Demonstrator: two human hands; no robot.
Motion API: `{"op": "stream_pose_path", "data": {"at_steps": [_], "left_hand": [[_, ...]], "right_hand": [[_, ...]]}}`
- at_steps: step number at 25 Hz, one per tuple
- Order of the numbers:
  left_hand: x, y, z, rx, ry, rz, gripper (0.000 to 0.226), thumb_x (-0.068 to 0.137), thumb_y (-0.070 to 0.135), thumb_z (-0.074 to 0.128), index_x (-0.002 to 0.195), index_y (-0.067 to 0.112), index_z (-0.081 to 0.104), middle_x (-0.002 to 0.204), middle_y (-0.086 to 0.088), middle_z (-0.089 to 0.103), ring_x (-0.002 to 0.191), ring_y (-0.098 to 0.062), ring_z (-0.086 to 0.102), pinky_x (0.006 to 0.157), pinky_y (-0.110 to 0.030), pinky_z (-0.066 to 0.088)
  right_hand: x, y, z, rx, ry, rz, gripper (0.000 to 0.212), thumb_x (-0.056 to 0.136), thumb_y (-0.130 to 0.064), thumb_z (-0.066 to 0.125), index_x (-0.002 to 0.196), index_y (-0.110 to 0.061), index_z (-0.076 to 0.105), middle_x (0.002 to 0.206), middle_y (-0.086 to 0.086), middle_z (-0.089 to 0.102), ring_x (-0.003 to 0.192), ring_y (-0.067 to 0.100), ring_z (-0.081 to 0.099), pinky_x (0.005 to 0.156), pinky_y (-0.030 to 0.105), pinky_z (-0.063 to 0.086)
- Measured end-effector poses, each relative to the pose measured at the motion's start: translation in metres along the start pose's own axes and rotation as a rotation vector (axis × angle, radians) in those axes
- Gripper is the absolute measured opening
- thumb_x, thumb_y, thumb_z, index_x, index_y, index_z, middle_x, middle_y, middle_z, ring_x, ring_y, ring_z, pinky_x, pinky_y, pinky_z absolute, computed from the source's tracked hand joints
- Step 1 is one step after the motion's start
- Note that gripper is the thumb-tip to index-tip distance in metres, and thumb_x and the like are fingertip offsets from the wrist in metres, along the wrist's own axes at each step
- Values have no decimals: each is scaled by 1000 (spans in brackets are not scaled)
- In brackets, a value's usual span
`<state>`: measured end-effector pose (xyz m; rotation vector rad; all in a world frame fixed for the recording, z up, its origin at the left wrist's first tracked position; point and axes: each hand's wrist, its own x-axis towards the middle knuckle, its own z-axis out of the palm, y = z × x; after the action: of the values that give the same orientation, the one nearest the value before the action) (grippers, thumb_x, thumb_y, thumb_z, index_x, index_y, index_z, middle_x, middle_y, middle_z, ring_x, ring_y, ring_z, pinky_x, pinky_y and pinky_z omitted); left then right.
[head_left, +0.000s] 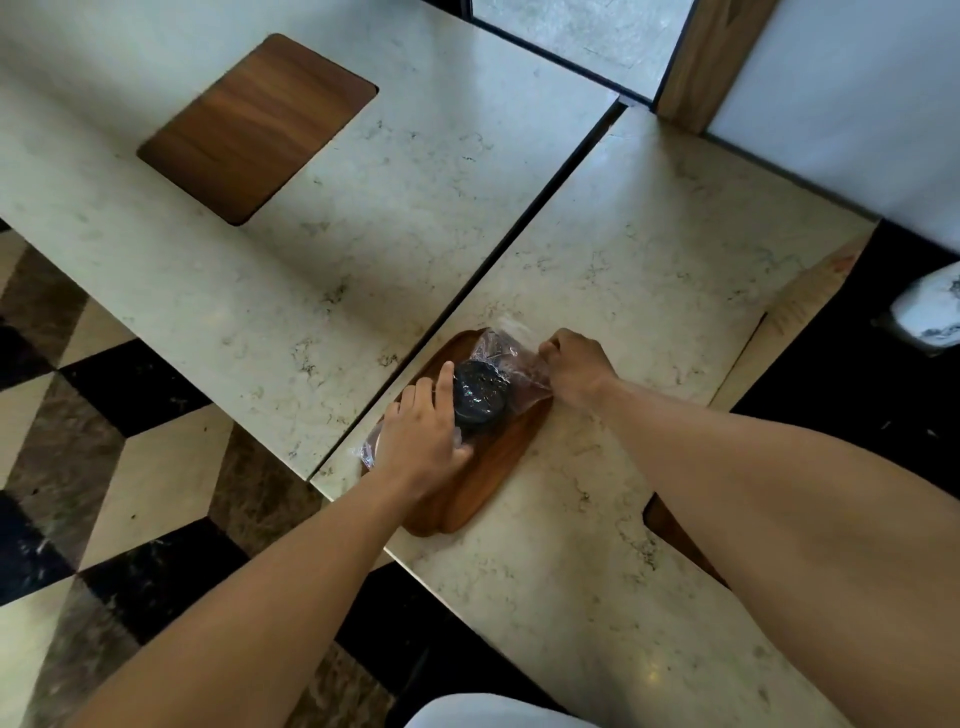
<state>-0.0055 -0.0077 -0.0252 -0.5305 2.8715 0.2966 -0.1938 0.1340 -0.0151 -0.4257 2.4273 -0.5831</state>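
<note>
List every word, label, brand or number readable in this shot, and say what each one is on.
No text can be read anywhere in this view.
The black round object under the clear plastic wrap shows only glints and specks, no legible marking.
The wooden tray, the marble table and the wooden inlay are plain, with no print.

The tabletops (649, 249) are showing pale cream stone with thin grey-brown veining. At lower centre the tray (483, 467) is glowing reddish brown with fine wood grain. The round dish (478, 392) on it is showing black with a speckled top under the glinting clear wrap (519, 364). At upper left the inlay (257, 127) is showing darker brown stripes. At left the floor (104, 467) is running in cubes of black, cream and mottled brown. At the right edge a shoe (930, 312) is showing white with dark marbling.
</note>
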Motion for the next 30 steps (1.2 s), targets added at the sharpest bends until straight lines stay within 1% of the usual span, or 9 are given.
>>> {"op": "stream_pose_path", "data": {"at_steps": [2,6,11,16,19,21,23,26,30], "left_hand": [[2,-3,-3,15,4,19,99,83,47,65,159,7,16,127,-14,52,114,-29,52,96,-44,46],[6,-7,-14,-9,4,72,101,83,48,69,159,9,15,129,-15,52,116,-30,52,98,-46,47],[7,-8,-29,3,37,157,102,82,52,71,158,12,16,127,-14,54,114,-30,54,97,-46,48],[1,4,-37,27,24,299,98,84,49,70,158,7,20,124,-15,54,108,-30,54,91,-42,47],[-4,13,-33,37,-15,378,99,85,55,66,158,10,16,127,-14,53,108,-30,54,90,-45,49],[-8,23,-30,42,-57,437,99,86,55,66,159,13,13,132,-12,50,114,-29,52,94,-44,48],[-14,36,-25,56,-96,493,98,88,51,66,160,15,10,137,-11,48,119,-29,49,98,-44,44],[-20,56,-17,84,-103,598,97,87,52,65,159,15,12,135,-10,49,118,-29,49,98,-44,44],[-25,85,-4,125,-162,721,98,84,48,66,159,17,11,136,-9,49,121,-30,48,101,-43,42]], "right_hand": [[-1,3,1,52,12,36,27,105,-22,40,110,-5,61,114,17,65,89,27,54,73,32,40],[-13,4,-4,94,52,44,29,105,-23,40,113,-7,62,116,15,65,90,25,55,75,32,44],[-37,5,-11,181,115,90,30,104,-23,40,115,-6,62,119,17,66,102,33,63,86,40,54],[-77,25,-12,191,147,138,28,104,-17,41,119,-1,60,119,17,64,108,36,61,90,41,49],[-107,50,-3,348,241,218,24,103,-28,43,102,-11,60,105,12,66,91,27,60,73,36,46],[-127,68,5,388,280,251,21,101,-28,44,89,-17,56,91,6,63,80,21,55,60,32,40],[-149,84,11,412,311,293,21,101,-27,44,82,-20,52,83,1,58,74,18,51,55,31,34],[-179,107,21,457,357,363,21,103,-27,45,84,-20,52,81,-2,57,71,15,52,55,30,36],[-214,138,39,493,428,462,24,104,-25,43,99,-13,63,93,4,65,79,19,59,57,30,40]]}}
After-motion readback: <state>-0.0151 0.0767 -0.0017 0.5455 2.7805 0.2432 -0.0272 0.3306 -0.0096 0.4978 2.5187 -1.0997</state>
